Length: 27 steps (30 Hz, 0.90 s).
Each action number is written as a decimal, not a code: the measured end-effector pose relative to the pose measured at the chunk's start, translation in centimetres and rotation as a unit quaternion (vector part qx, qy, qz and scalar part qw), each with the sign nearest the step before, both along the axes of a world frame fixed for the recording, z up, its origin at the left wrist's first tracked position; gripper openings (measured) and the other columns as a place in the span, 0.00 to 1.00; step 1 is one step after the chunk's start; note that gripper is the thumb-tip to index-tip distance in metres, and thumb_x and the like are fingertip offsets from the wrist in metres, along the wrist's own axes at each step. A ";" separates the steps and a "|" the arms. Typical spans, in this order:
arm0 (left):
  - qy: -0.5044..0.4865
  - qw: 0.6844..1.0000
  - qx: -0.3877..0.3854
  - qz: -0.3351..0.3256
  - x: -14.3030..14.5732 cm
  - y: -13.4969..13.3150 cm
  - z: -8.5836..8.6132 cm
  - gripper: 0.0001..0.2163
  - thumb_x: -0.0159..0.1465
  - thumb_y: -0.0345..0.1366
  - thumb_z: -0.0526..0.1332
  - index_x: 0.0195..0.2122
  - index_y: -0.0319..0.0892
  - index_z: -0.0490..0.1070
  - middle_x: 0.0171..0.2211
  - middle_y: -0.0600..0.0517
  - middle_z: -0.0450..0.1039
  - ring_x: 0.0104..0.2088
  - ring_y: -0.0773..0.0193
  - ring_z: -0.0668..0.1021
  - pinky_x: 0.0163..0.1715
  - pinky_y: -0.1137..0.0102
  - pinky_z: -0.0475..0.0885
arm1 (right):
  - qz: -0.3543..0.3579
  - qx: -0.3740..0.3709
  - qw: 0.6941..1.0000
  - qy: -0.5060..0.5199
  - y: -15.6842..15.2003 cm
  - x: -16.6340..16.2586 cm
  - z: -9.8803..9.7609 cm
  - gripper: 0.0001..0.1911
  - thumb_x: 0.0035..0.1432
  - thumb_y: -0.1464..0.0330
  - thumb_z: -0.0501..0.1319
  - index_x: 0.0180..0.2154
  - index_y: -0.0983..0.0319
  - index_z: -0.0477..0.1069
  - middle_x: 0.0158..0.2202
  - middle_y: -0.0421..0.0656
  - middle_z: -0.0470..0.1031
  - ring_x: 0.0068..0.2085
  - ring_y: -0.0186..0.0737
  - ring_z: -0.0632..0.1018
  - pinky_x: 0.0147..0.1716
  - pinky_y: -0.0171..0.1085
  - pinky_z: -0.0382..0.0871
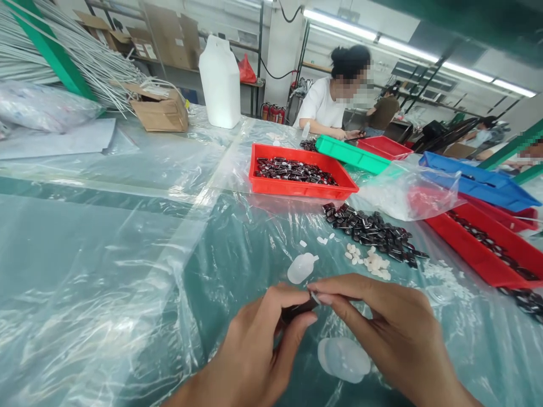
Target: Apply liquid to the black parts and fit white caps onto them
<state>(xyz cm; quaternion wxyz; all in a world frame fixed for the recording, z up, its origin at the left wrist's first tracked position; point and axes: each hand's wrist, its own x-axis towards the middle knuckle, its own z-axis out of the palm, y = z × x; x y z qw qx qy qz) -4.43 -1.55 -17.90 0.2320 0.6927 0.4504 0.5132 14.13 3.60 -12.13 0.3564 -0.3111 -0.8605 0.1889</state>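
Observation:
Between thumb and fingers, my left hand [263, 333] grips a small dark plastic part [299, 310]. My right hand [382, 322] pinches a tiny whitish piece [314, 296] at the upper end of that part. The fingertips of both hands nearly meet there. Just beyond them lies a small translucent bottle [301, 268] on its side. A clear rounded plastic container [344, 359] rests below, beside my right wrist. Farther right are a heap of similar dark parts [373, 229], a cluster of cream-coloured pieces [368, 261] and scattered small white pieces [447, 280].
Plastic film covers the green table [127, 226]. A red tray [303, 191] full of dark parts stands ahead, with a green tray [354, 154], a blue tray [479, 178] and another red tray [483, 254] rightward. A white jug [219, 82] stands far left; a person [326, 102] sits opposite.

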 end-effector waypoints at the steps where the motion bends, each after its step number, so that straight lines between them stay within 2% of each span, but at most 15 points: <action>1: -0.002 1.000 0.005 0.001 0.0 0.0 0.0 0.11 0.71 0.28 0.58 0.51 0.51 0.64 0.39 0.57 0.80 0.36 0.66 0.84 0.32 0.78 0.77 | 0.008 0.004 1.000 0.000 0.1 0.0 0.1 0.11 0.68 0.77 0.62 0.48 0.56 0.76 0.43 0.33 0.81 0.43 0.28 0.82 0.45 0.18 0.72; 4: -0.003 1.000 0.016 0.002 -0.1 0.0 -0.2 0.12 0.71 0.28 0.59 0.51 0.52 0.64 0.40 0.57 0.81 0.36 0.65 0.85 0.31 0.78 0.78 | 0.033 0.021 0.999 -0.005 0.4 0.2 0.2 0.13 0.69 0.78 0.61 0.49 0.57 0.74 0.45 0.34 0.81 0.45 0.28 0.82 0.49 0.19 0.71; 7: -0.002 1.000 0.014 -0.002 -0.2 0.0 -0.4 0.13 0.70 0.28 0.59 0.51 0.53 0.65 0.41 0.58 0.81 0.37 0.66 0.86 0.34 0.78 0.78 | 0.056 0.030 0.997 -0.030 0.4 0.5 0.3 0.13 0.70 0.77 0.59 0.51 0.57 0.72 0.47 0.34 0.80 0.48 0.28 0.81 0.52 0.19 0.69; 11: -0.018 1.000 0.001 0.017 -0.1 -0.1 -0.6 0.11 0.71 0.30 0.59 0.50 0.54 0.66 0.39 0.60 0.81 0.38 0.66 0.86 0.36 0.79 0.78 | 0.049 0.034 0.996 -0.071 -0.4 0.7 0.7 0.13 0.77 0.72 0.54 0.58 0.55 0.67 0.53 0.37 0.76 0.53 0.30 0.78 0.56 0.23 0.65; 13: -0.026 0.999 0.007 0.033 0.0 -0.2 -0.6 0.09 0.73 0.33 0.58 0.50 0.54 0.66 0.40 0.60 0.81 0.37 0.67 0.86 0.35 0.79 0.77 | 0.038 0.032 0.995 -0.088 -0.8 0.4 1.0 0.12 0.78 0.70 0.52 0.58 0.54 0.65 0.53 0.38 0.76 0.53 0.33 0.79 0.53 0.26 0.68; 15: -0.033 0.998 0.021 0.047 0.1 -0.1 -0.4 0.06 0.74 0.35 0.58 0.49 0.54 0.66 0.39 0.60 0.81 0.36 0.67 0.86 0.34 0.79 0.77 | 0.033 0.031 0.994 -0.097 -1.0 0.0 1.3 0.13 0.77 0.73 0.52 0.57 0.55 0.66 0.50 0.38 0.78 0.48 0.36 0.81 0.42 0.29 0.73; 17: -0.038 0.997 0.035 0.061 0.0 0.0 -0.1 0.04 0.75 0.37 0.57 0.49 0.54 0.66 0.39 0.60 0.81 0.35 0.68 0.86 0.33 0.80 0.77 | 0.031 0.032 0.994 -0.099 -0.9 -0.6 1.7 0.15 0.73 0.77 0.53 0.55 0.56 0.67 0.46 0.38 0.79 0.42 0.37 0.83 0.33 0.30 0.73; 19: -0.038 0.995 0.046 0.075 -0.3 0.1 0.1 0.04 0.75 0.38 0.57 0.48 0.54 0.66 0.38 0.59 0.82 0.34 0.67 0.85 0.32 0.79 0.77 | 0.033 0.034 0.994 -0.095 -0.7 -1.3 2.0 0.16 0.72 0.77 0.52 0.55 0.55 0.67 0.45 0.37 0.80 0.40 0.37 0.83 0.28 0.31 0.72; 23: -0.033 0.993 0.063 0.096 -0.9 0.3 0.3 0.04 0.74 0.37 0.58 0.48 0.53 0.66 0.38 0.57 0.82 0.32 0.66 0.85 0.31 0.77 0.78 | 0.037 0.030 0.996 -0.073 0.1 -2.3 2.6 0.13 0.71 0.73 0.54 0.52 0.52 0.69 0.42 0.32 0.80 0.39 0.33 0.83 0.31 0.27 0.73; 27: -0.030 0.993 0.068 0.095 -0.9 0.2 0.3 0.05 0.74 0.36 0.58 0.49 0.52 0.66 0.40 0.56 0.82 0.35 0.64 0.85 0.33 0.76 0.79 | 0.033 -0.005 0.998 -0.053 0.7 -2.2 2.9 0.12 0.71 0.73 0.59 0.49 0.50 0.72 0.39 0.28 0.80 0.37 0.27 0.82 0.37 0.22 0.73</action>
